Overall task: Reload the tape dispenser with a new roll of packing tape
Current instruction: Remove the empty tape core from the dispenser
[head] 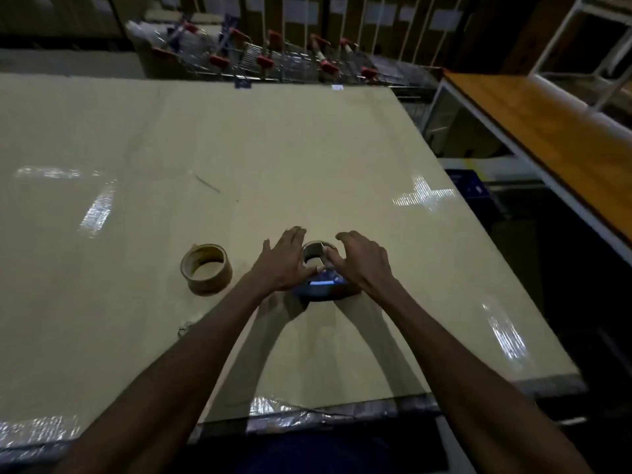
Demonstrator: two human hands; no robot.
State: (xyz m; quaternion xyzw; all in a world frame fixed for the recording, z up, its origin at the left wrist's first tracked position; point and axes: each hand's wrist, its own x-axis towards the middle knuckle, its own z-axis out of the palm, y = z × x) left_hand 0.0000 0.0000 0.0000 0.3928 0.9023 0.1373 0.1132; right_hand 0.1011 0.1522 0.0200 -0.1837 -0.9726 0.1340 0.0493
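Evidently both hands are working at one spot: the left hand (286, 261) lies flat and spread, fingers straight, its grip closed on nothing, pressed against the left side of a grey ring (315, 252), probably an empty core. The right hand (362, 261) arches over the ring's right side, fingers curled loosely; whether its grip has closed on the ring I cannot tell. Just below them sits the blue tape dispenser (323, 289), lying on the table (136, 138), mostly hidden by the hands. One brown roll of packing tape (206, 268) lies flat, hole upward, to the left, apart from the hands and nearer the left one. Count: one dispenser, one ring, one roll.
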